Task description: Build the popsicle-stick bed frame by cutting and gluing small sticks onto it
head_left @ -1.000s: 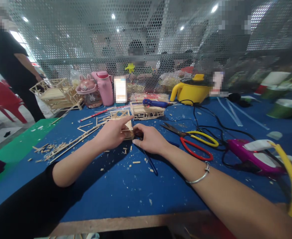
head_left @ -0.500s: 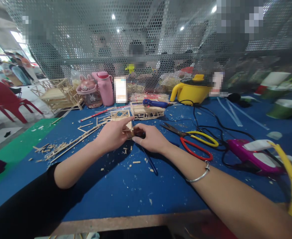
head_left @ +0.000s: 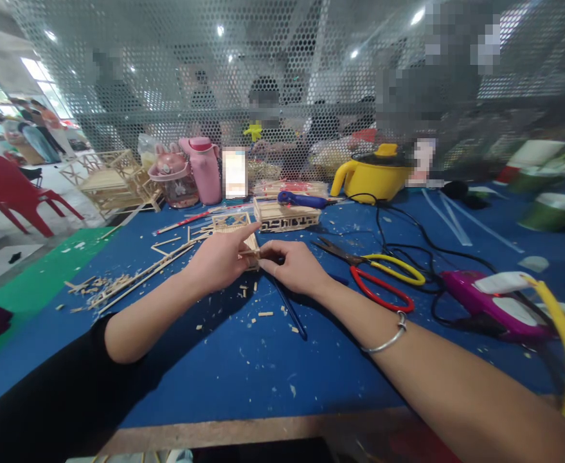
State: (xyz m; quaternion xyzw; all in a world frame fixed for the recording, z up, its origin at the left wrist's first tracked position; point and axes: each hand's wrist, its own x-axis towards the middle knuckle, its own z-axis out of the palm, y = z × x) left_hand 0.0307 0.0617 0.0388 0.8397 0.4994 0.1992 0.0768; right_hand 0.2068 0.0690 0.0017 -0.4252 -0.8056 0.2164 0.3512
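Note:
Both hands meet over a small model made of wooden sticks (head_left: 231, 225) on the blue table. My left hand (head_left: 217, 260) grips the near side of this model, index finger stretched along its right edge. Curled at the model's near right corner, my right hand (head_left: 294, 265) has thumb and fingertips closed together there; whether they pinch a separate small piece is hidden. Below the right hand lies a thin dark blue rod (head_left: 292, 312). Just behind stands another stick model (head_left: 289, 217), with a blue-handled tool (head_left: 304, 199) lying on top.
Scissors (head_left: 359, 260) with red and yellow handles lie right of my hand, near a black cable and a purple glue gun (head_left: 492, 302). Loose sticks (head_left: 152, 273) and offcuts lie left. A pink bottle (head_left: 204, 170) and yellow pot (head_left: 371, 179) stand before the mesh screen (head_left: 286, 58).
My right hand's fingertips have shifted very slightly at the model's corner. The whole view has moved a little; otherwise the hands hold their place.

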